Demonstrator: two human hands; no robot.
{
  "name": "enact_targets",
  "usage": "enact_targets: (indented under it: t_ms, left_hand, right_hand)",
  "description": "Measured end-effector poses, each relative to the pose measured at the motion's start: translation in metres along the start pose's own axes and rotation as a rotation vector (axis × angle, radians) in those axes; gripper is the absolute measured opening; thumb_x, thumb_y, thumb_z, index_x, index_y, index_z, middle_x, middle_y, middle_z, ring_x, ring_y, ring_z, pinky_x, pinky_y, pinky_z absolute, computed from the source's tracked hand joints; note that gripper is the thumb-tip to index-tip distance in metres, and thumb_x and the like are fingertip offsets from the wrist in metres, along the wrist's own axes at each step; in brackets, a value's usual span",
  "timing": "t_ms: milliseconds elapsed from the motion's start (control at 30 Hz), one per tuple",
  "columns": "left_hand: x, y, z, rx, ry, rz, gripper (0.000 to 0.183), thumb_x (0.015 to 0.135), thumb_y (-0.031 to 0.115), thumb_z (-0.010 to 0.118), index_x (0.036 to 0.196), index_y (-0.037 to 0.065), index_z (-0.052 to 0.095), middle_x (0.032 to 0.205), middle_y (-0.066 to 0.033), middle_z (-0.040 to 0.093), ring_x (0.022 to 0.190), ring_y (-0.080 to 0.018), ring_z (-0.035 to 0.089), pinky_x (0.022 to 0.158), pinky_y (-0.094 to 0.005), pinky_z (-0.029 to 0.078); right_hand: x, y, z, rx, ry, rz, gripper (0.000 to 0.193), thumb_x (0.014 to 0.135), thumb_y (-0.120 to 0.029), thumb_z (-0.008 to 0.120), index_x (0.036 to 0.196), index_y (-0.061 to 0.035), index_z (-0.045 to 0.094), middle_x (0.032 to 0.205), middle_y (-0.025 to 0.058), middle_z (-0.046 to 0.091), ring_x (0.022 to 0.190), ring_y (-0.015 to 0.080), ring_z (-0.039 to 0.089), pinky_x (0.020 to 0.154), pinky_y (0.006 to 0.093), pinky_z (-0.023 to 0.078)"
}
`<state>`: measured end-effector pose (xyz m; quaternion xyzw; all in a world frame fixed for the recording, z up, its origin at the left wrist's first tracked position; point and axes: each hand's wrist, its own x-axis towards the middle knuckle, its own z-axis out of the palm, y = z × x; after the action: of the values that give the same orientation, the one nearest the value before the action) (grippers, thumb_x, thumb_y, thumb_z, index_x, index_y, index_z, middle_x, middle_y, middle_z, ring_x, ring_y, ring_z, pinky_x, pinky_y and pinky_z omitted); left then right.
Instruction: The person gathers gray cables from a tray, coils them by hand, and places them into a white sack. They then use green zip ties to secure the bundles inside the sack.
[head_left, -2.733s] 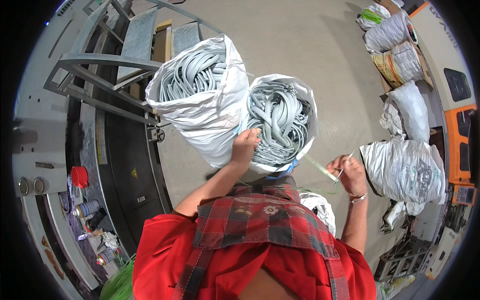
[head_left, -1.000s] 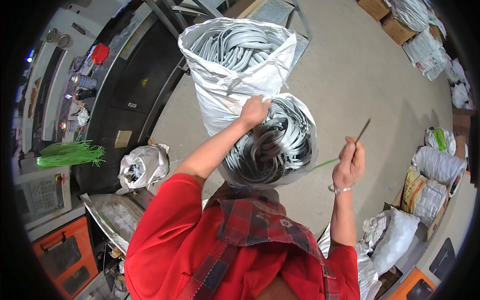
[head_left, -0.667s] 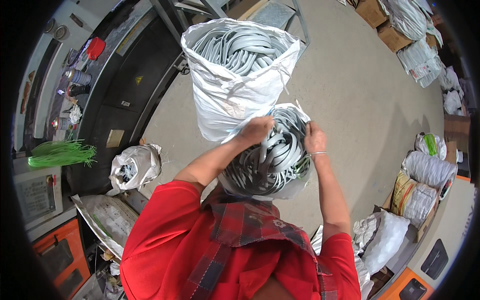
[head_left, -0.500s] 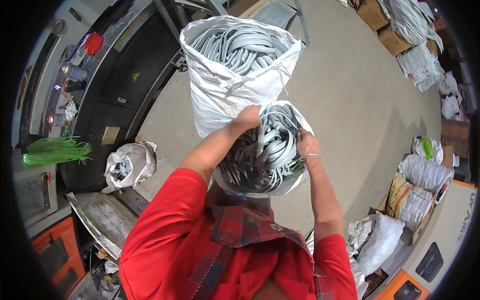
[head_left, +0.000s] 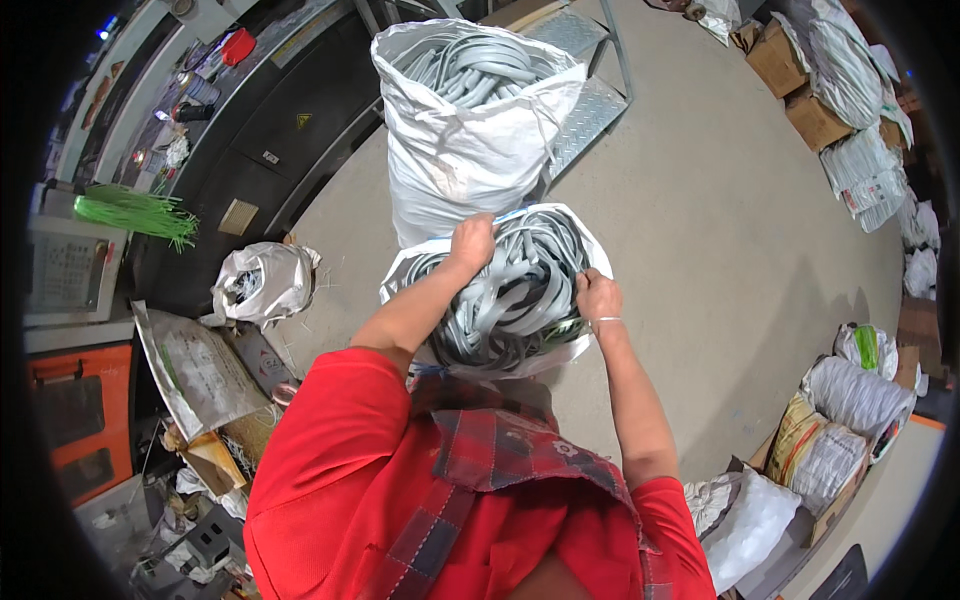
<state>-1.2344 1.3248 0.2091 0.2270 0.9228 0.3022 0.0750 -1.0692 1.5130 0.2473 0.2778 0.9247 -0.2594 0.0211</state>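
Close in front of me stands a white woven sack [head_left: 598,240], its mouth open and full of coiled grey plastic strips [head_left: 520,285]. My left hand [head_left: 473,243] is closed at the far left part of its rim. On the right side, my right hand [head_left: 599,297] is closed at the rim, with its fingertips partly hidden against the strips. Just beyond stands a larger white sack [head_left: 470,170], also filled with grey strips [head_left: 475,68]. The two sacks touch or nearly touch.
A metal step stand [head_left: 590,125] is behind the larger sack. To the left are a dark machine [head_left: 270,140], a bundle of green ties [head_left: 140,212] and a small white sack [head_left: 262,285]. Cardboard boxes [head_left: 775,65] and wrapped bundles [head_left: 825,450] line the right side.
The near sack's mouth has spread wider to the left and shows more strips. Both hands, still closed, sit slightly further left in view. The whole view has shifted a little.
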Motion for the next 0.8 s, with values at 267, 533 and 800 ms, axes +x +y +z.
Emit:
enact_targets:
  t_ms: [267,533,800]
  left_hand:
    - [-0.089,0.046,-0.005,-0.069,-0.035,0.051,0.02,0.085,0.019,0.053,0.079,0.0,0.053,0.075,-0.025,0.056,0.075,-0.0442,0.054,0.065,-0.0495,0.042]
    - [-0.12,0.066,-0.027,-0.125,-0.541,0.107,0.028,0.078,0.028,0.062,0.087,0.002,0.059,0.088,-0.0221,0.061,0.083,-0.039,0.058,0.071,-0.0422,0.045]
    - [-0.106,0.027,-0.005,-0.171,-0.233,0.453,0.02,0.072,0.022,0.067,0.082,0.005,0.062,0.08,-0.0119,0.063,0.078,-0.0335,0.06,0.068,-0.0409,0.048]
  right_hand:
    - [-0.142,0.067,-0.027,0.445,-0.044,0.117,0.024,0.086,-0.023,0.053,0.088,-0.0013,0.063,0.068,0.0209,0.06,0.063,0.0336,0.06,0.06,0.0377,0.047]
    - [-0.152,0.035,-0.033,0.374,0.069,-0.043,0.013,0.087,-0.011,0.051,0.094,-0.0018,0.057,0.069,0.0205,0.058,0.06,0.0326,0.059,0.055,0.0362,0.045]
    - [-0.129,-0.003,-0.008,0.181,-0.17,-0.03,0.012,0.086,-0.011,0.046,0.083,0.0007,0.049,0.072,0.0292,0.058,0.071,0.0452,0.058,0.061,0.0504,0.045]
